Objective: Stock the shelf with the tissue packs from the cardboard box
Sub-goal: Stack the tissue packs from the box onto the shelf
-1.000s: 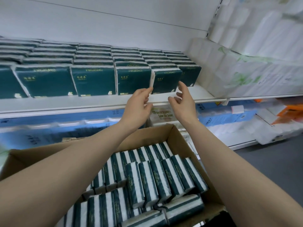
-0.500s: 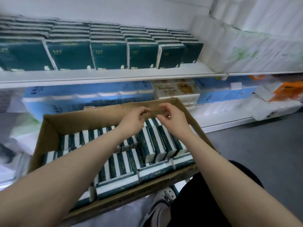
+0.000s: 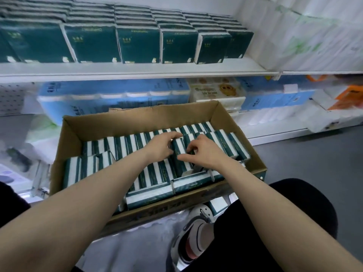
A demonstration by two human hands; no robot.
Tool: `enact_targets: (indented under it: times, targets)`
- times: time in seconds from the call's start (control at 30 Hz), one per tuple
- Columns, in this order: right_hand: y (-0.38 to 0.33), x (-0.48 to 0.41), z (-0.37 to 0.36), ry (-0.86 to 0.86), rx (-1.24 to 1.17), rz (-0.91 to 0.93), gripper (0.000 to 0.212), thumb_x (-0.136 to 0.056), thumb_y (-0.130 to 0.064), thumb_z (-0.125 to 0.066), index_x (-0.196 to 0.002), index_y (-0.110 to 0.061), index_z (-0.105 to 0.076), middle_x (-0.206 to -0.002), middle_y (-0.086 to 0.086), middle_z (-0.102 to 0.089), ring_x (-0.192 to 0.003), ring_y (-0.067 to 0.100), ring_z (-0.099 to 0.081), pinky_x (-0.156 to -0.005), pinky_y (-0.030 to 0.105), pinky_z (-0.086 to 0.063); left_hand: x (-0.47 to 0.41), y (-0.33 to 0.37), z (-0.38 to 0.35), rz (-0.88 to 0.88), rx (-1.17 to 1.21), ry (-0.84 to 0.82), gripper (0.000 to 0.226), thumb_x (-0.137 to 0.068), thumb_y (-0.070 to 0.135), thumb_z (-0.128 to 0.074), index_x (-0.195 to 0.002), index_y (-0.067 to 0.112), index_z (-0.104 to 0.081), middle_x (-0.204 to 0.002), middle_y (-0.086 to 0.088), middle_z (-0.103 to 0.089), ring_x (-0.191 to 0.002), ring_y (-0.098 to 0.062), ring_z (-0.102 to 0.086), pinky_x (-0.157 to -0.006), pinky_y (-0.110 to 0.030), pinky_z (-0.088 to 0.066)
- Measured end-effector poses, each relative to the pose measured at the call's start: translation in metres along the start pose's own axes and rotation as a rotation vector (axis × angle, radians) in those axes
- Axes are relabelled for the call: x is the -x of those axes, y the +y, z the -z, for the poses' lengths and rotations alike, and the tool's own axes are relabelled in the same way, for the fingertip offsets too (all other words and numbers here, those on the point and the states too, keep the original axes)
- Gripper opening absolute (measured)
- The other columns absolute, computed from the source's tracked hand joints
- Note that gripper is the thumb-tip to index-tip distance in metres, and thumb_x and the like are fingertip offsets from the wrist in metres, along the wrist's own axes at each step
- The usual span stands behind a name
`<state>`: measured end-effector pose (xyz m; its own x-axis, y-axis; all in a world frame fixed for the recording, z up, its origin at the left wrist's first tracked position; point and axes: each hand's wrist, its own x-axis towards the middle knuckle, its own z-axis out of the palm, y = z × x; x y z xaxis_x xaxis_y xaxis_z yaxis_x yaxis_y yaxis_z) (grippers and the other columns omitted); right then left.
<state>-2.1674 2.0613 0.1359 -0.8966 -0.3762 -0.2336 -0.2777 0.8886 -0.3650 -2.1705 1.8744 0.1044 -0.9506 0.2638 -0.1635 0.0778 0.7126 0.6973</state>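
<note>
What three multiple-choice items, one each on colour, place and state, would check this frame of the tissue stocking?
1. The fronts of the shelf packs on the shelf are:
A. dark green
B. orange
C. red

2. The left hand and right hand are:
A. on the shelf
B. in the cardboard box
C. on the floor

3. The cardboard box is:
A. taped shut
B. open and empty
C. open, with rows of boxed packs

Answers:
1 A, the whole front row shows dark green faces.
2 B, the fingers of both hands grip one tissue pack between the box walls.
3 C, nothing covers the top and striped packs fill it.
</note>
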Motion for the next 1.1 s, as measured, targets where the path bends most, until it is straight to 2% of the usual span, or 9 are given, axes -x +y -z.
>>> enact_targets:
  times: [0.13, 0.33, 0.47, 0.57, 0.7, 0.8, 0.87, 0.97, 1.1]
  targets:
    - [-0.011, 0.002, -0.005, -0.045, 0.121, 0.022, 0.059, -0.074, -0.067, -0.071, -0.1, -0.014, -0.064, -0.108, 0.001, -0.042, -0.094, 0.019, -0.049, -0.084, 0.037, -0.047, 0.001, -0.004, -0.001, -0.001, -0.069, -0.035, 0.072, -0.082, -0.001, -0.068, -0.143, 0.025, -0.043, -0.143, -0.002, -0.048, -0.121, -0.021, -0.052, -0.102, -0.032, -0.043]
    - [-0.016, -0.008, -0.011, -0.031, 0.166, 0.036, 0.034, -0.075, -0.042, -0.074, -0.092, -0.015, -0.064, -0.108, 0.0, -0.038, -0.097, 0.022, -0.046, -0.08, 0.034, -0.046, 0.004, -0.008, 0.01, -0.01, -0.136, -0.02, 0.062, -0.079, 0.008, -0.075, -0.134, 0.026, -0.049, -0.121, -0.006, -0.049, -0.101, -0.021, -0.052, -0.091, -0.034, -0.044]
    - [-0.012, -0.013, 0.0, 0.057, -0.117, -0.002, 0.031, -0.077, -0.03, -0.075, -0.106, -0.018, -0.071, -0.104, -0.002, -0.048, -0.095, 0.018, -0.053, -0.086, 0.032, -0.047, 0.006, -0.009, 0.028, 0.006, 0.03, 0.005, 0.046, -0.08, 0.011, -0.076, -0.119, 0.021, -0.053, -0.119, 0.003, -0.056, -0.11, -0.015, -0.053, -0.096, -0.03, -0.042]
    - [-0.009, -0.014, 0.012, 0.149, -0.604, -0.089, 0.028, -0.083, -0.018, -0.074, -0.11, -0.021, -0.066, -0.093, -0.005, -0.061, -0.085, 0.011, -0.059, -0.081, 0.028, -0.048, 0.007, -0.008, 0.046, 0.075, 0.266, 0.009, 0.041, -0.083, 0.014, -0.074, -0.116, 0.026, -0.052, -0.115, 0.001, -0.06, -0.108, -0.017, -0.058, -0.096, -0.034, -0.049]
    - [-0.004, -0.018, 0.022, 0.122, -1.003, -0.199, 0.038, -0.092, -0.024, -0.069, -0.127, -0.015, -0.056, -0.106, 0.003, -0.065, -0.103, 0.019, -0.064, -0.092, 0.035, -0.055, 0.004, 0.003, 0.064, 0.153, 0.492, 0.094, 0.039, -0.091, 0.02, -0.066, -0.126, 0.023, -0.049, -0.113, -0.003, -0.062, -0.096, -0.017, -0.065, -0.07, -0.025, -0.056]
    - [0.0, -0.023, 0.025, 0.15, -1.117, -0.206, 0.037, -0.094, -0.021, -0.067, -0.127, -0.012, -0.056, -0.114, 0.008, -0.069, -0.106, 0.023, -0.068, -0.096, 0.041, -0.055, -0.002, 0.013, 0.071, 0.182, 0.605, 0.153, 0.038, -0.094, 0.022, -0.062, -0.128, 0.022, -0.045, -0.113, -0.001, -0.063, -0.09, -0.014, -0.066, -0.056, -0.018, -0.052]
    - [0.002, -0.027, 0.029, 0.208, -1.135, -0.199, 0.035, -0.094, -0.018, -0.067, -0.127, -0.011, -0.057, -0.113, 0.007, -0.07, -0.106, 0.023, -0.068, -0.093, 0.04, -0.057, -0.008, 0.019, 0.073, 0.187, 0.671, 0.186, 0.041, -0.094, 0.02, -0.062, -0.131, 0.02, -0.043, -0.119, -0.001, -0.062, -0.093, -0.016, -0.067, -0.063, -0.024, -0.056]
    - [0.008, -0.034, 0.045, 0.306, -1.145, -0.19, 0.035, -0.094, -0.016, -0.067, -0.127, -0.013, -0.056, -0.109, 0.002, -0.071, -0.099, 0.016, -0.069, -0.076, 0.027, -0.056, -0.02, 0.033, 0.073, 0.209, 0.776, 0.213, 0.042, -0.095, 0.014, -0.06, -0.131, 0.013, -0.041, -0.115, 0.0, -0.06, -0.093, -0.016, -0.066, -0.076, -0.036, -0.06]
    - [0.021, -0.042, 0.074, 0.402, -1.163, -0.177, 0.03, -0.094, -0.015, -0.066, -0.121, -0.016, -0.053, -0.105, 0.0, -0.069, -0.085, 0.012, -0.067, -0.062, 0.018, -0.052, -0.041, 0.052, 0.071, 0.158, 0.82, 0.261, 0.031, -0.094, 0.01, -0.06, -0.121, 0.008, -0.043, -0.122, -0.011, -0.059, -0.09, -0.015, -0.067, -0.064, -0.03, -0.06]
